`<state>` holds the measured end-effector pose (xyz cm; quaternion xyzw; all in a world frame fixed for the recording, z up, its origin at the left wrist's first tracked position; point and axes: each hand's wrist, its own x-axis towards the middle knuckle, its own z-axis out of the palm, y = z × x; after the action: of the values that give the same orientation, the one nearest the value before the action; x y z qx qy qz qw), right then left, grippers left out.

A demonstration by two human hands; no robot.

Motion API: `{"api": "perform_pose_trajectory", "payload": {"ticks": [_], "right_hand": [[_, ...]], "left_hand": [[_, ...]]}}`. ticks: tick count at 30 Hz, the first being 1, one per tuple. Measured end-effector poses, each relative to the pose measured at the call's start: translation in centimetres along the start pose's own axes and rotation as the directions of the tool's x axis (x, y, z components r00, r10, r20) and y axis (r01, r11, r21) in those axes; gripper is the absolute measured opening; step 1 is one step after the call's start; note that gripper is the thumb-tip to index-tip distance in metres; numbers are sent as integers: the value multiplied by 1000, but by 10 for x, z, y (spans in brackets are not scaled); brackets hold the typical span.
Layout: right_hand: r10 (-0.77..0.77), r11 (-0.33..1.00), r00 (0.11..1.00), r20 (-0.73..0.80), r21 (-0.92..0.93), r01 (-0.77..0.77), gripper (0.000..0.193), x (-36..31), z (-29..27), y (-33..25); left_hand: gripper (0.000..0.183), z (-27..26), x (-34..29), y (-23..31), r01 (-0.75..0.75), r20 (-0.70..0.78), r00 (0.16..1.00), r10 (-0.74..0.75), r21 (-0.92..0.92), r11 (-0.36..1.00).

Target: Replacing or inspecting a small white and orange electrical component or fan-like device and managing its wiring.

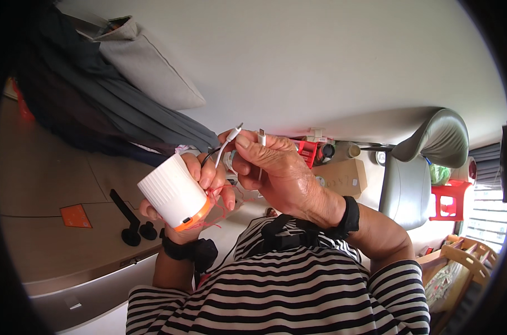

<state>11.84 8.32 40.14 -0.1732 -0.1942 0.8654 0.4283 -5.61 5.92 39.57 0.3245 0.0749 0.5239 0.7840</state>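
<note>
My left hand is closed around a white ribbed cylinder with an orange band at its lower end and a small dark slot in that band. The cylinder is tilted; its inside is hidden. Thin red string hangs beside these fingers. My right hand pinches a white cable between thumb and fingers. One slim plug with a metal tip points up near the thumb. A second white plug stands up behind the thumb. Part of the cable runs down toward the left fingers.
At left, a wooden table carries an orange card, a black stand and dark cloth. A grey cushion leans on the wall. To the right are a cardboard box, a grey chair and a red stool.
</note>
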Motion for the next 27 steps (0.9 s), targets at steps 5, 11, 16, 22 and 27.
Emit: {"api": "perform_pose_trajectory", "payload": {"ticks": [5, 11, 16, 22, 27], "right_hand": [[-90, 974, 996, 16, -208, 91, 22, 8, 6, -3], [-103, 945, 995, -6, -313, 96, 19, 10, 6, -9], [-142, 920, 987, -74, -378, 104, 15, -5, 3, -34], [-120, 714, 992, 30, -692, 107, 15, -26, 12, -27], [33, 669, 999, 35, -744, 4, 16, -23, 24, -11]], "left_hand": [[62, -5, 3, 7, 6, -7, 1000, -6, -1, 1000], [60, 2, 4, 1, 10, -59, 998, -11, -24, 1000], [54, -19, -7, 6, -51, -142, 985, 96, 288, 956], [56, -10, -8, 10, -22, -322, 937, 136, 333, 943], [56, 1, -3, 11, -44, -262, 954, 148, 365, 930]]}}
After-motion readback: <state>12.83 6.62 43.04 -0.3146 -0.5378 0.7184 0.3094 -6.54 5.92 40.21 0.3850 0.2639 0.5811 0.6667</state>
